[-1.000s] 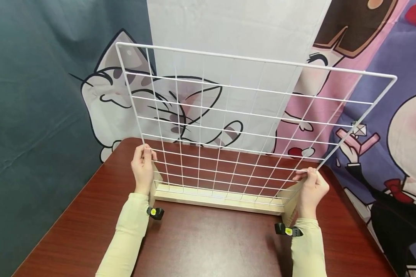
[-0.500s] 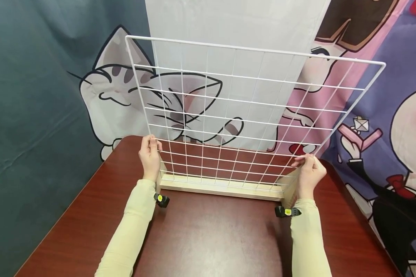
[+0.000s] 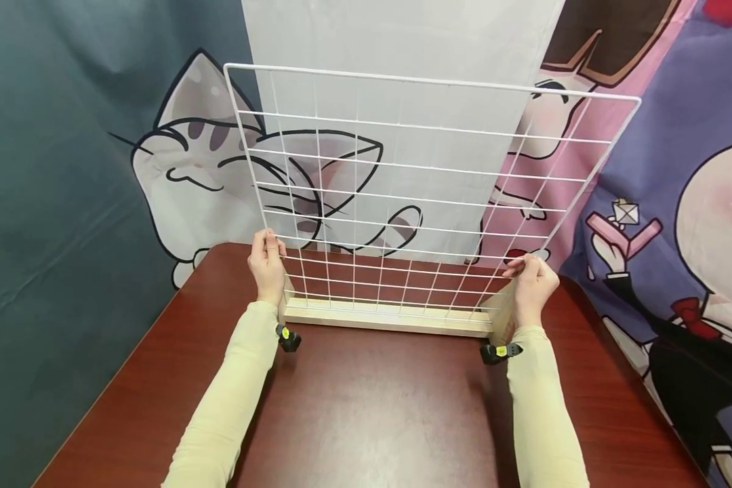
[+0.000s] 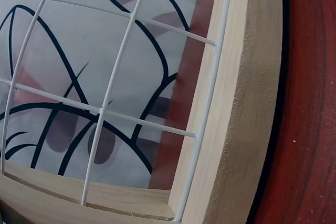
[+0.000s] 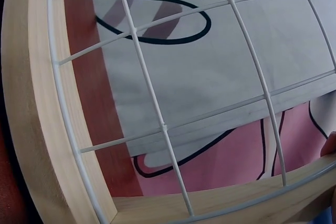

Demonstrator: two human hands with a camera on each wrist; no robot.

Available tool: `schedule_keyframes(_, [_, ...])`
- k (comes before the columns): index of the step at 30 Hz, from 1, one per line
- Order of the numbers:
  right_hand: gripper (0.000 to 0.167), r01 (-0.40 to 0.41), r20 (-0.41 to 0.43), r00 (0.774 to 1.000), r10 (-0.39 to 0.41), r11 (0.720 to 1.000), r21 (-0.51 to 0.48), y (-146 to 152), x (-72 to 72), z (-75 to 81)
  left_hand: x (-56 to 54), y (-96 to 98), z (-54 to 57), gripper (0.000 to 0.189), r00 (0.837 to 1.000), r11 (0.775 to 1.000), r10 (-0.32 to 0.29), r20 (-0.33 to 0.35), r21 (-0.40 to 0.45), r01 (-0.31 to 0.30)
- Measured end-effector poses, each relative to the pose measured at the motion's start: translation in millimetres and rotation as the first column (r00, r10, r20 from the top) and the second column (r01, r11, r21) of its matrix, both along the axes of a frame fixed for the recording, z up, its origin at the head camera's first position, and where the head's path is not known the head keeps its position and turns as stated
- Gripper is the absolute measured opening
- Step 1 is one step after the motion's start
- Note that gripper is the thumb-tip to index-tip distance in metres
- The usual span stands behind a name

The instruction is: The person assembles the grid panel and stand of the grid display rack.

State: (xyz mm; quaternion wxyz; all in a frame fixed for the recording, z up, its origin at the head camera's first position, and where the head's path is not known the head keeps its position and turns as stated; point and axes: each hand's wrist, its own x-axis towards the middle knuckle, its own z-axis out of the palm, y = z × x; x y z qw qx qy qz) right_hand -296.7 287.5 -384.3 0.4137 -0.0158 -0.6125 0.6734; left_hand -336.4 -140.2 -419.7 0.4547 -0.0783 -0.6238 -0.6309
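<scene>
A white wire grid panel (image 3: 445, 82) stands upright with a pale wooden frame (image 3: 390, 325) along its bottom, on the brown table. My left hand (image 3: 268, 268) grips the panel's left edge low down, at the wooden side piece. On the opposite edge my right hand (image 3: 532, 291) holds the panel and side piece in the same way. Close up in the left wrist view, the outer wire lies along a wooden bar (image 4: 226, 108). The right wrist view likewise has wire along a wooden bar (image 5: 44, 98), with a fingertip (image 5: 329, 145) at the right border.
The brown table (image 3: 372, 407) reaches back to a fabric backdrop (image 3: 177, 183) printed with a cat and cartoon figures. A small black camera is strapped to each wrist, one at the left (image 3: 289, 337) and one at the right (image 3: 497, 352).
Both hands and the grid with its wooden frame have moved away from me, toward the back of the table. The hold on both sides stays the same.
</scene>
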Motion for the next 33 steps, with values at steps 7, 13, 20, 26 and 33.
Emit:
schedule_keyframes(7, [0.043,-0.013,0.006,1.0,0.013,1.0,0.002,-8.4,-2.6,10.3,1.8,3.4,10.6,0.022,1.0,1.0,-0.025,-0.004,0.002,0.025])
schedule_keyframes(13, [0.041,-0.036,0.019,0.999,0.036,0.999,-0.011,-11.7,-18.6,7.3,-4.1,-3.3,15.2,0.023,1.0,1.0,0.006,0.005,-0.005,-0.006])
schedule_keyframes(20, [0.04,-0.083,0.033,0.996,0.085,0.996,-0.039,-12.8,-38.2,-2.7,-6.9,-10.8,18.4,0.022,0.998,0.998,0.062,0.023,-0.031,-0.062])
schedule_keyframes(26, [0.038,-0.104,0.002,0.995,0.104,0.994,-0.022,-16.7,-38.0,5.1,-9.7,-10.7,19.5,0.022,0.997,0.995,0.068,0.031,-0.072,-0.066])
schedule_keyframes(33, [0.047,-0.117,0.035,0.992,0.117,0.993,-0.02,-19.1,-35.1,9.6,-11.4,-5.4,22.3,0.021,0.994,0.99,0.104,0.039,-0.095,-0.1])
